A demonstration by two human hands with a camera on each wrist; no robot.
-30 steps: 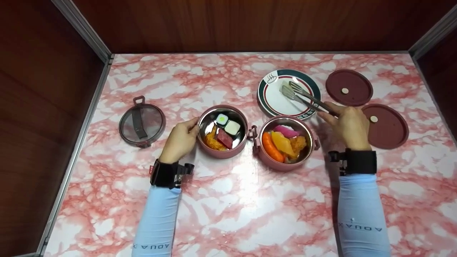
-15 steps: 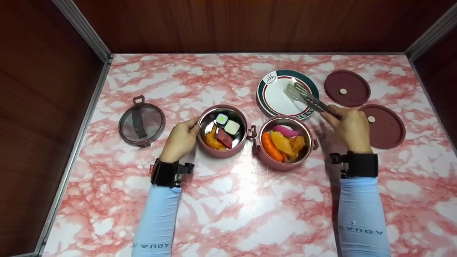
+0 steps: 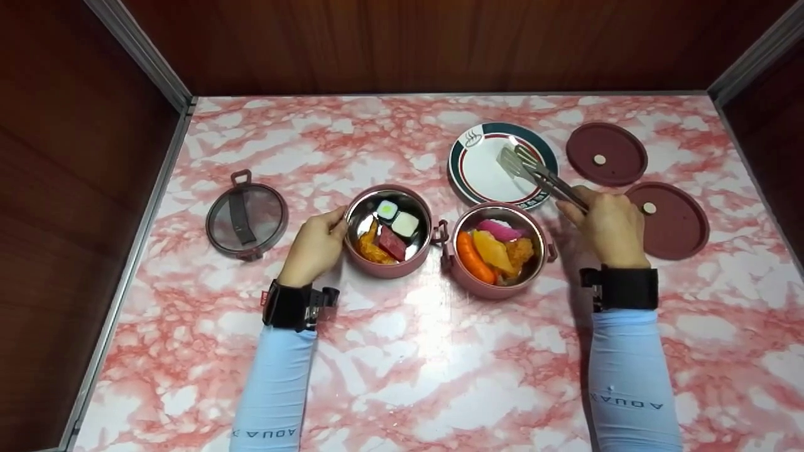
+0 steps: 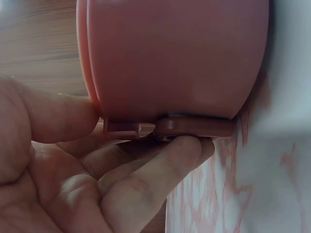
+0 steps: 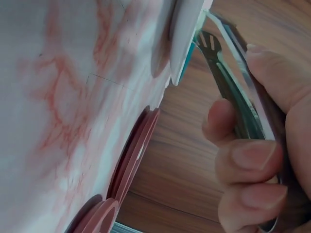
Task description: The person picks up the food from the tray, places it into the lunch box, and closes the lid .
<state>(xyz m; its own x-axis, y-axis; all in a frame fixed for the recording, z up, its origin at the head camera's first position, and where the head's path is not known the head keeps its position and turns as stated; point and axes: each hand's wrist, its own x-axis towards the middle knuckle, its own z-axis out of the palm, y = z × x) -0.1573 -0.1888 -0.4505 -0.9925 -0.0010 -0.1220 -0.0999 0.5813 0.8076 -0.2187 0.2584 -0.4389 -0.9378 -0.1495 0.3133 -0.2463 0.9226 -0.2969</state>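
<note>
On the left, my left hand (image 3: 316, 247) holds a pink round steel-lined lunch box (image 3: 387, 270). The left wrist view shows the thumb at its rim and fingers against its side latch (image 4: 194, 127). Inside lie sushi-like pieces (image 3: 405, 224), a red block (image 3: 392, 243) and a golden-brown piece (image 3: 375, 250). My right hand (image 3: 612, 227) grips metal tongs (image 3: 553, 182), slotted tips close together over the white, green-rimmed plate (image 3: 483, 172). I cannot tell whether the tips pinch anything. A second lunch box (image 3: 487, 290) holds a sausage (image 3: 475, 260) and other food.
A clear-topped lid (image 3: 264, 216) with a strap lies at the far left. Two dark red lids (image 3: 606, 141) lie at the right, one beside the right hand. Wooden walls (image 3: 440, 50) stand around the marbled table (image 3: 389, 376).
The tongs' tips, spread apart over the plate a second ago, have come closer together. The left hand keeps its hold on the lunch box. The whole view has shifted slightly.
</note>
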